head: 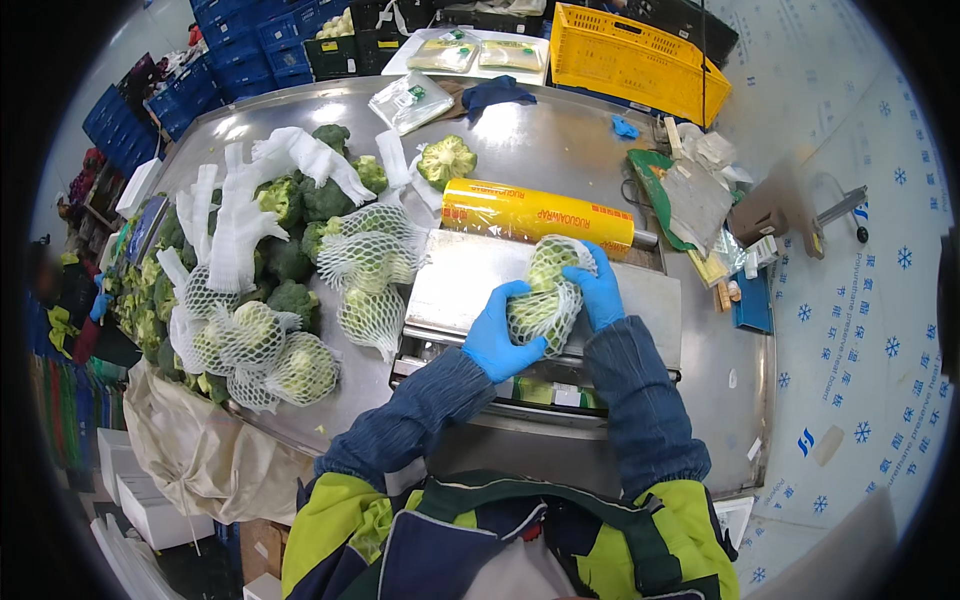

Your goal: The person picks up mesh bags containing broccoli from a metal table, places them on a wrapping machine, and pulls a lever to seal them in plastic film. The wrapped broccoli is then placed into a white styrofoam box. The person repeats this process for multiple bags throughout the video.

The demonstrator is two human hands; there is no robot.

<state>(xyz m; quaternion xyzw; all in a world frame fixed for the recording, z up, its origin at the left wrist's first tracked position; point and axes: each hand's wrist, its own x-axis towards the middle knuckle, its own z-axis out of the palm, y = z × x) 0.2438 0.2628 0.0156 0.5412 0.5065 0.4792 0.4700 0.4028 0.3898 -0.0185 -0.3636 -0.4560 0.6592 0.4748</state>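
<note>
Both my hands wear blue gloves and hold broccoli heads in white foam netting [546,300] over the metal plate of a wrapping machine [457,277]. My left hand [504,330] grips the lower head from the left and below; my right hand [598,285] holds the upper head from the right. A yellow roll of plastic wrap [536,214] lies just behind the plate. To the left are more netted broccoli heads [371,259], some at the table's front [304,367], and a pile of bare broccoli [289,259] with white foam nets [240,225] on it.
A yellow plastic crate [637,64] stands at the back right, beside a white tray with packs of bags [510,56]. A cut broccoli head [447,161] lies behind the roll. A green bag [652,187] is at the right. Blue crates [247,37] are stacked at the back left.
</note>
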